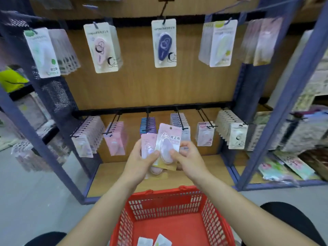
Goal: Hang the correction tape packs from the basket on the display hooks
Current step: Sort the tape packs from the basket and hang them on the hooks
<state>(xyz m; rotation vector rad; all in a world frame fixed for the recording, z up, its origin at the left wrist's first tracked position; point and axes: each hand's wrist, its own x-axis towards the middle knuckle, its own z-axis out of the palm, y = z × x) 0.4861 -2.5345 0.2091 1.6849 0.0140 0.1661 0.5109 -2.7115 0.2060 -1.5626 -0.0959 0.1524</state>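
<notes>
Both hands are raised over the red basket (170, 206), in front of the lower row of display hooks (180, 120). My left hand (142, 160) grips a small stack of pink correction tape packs (148, 142). My right hand (188, 157) pinches the front pack (168, 142), a pale pink card with a clear blister and a hang hole at the top; the left thumb also touches it. Two more packs (154, 241) lie on the basket floor near the bottom edge. The lower hooks carry rows of similar packs.
An upper row of hooks holds a pink pack (102, 47), a navy pack (164, 43) and others. Blue metal shelf posts (284, 110) flank the wooden back panel. Neighbouring shelves on both sides hold more stationery. My dark-clad knees sit on either side of the basket.
</notes>
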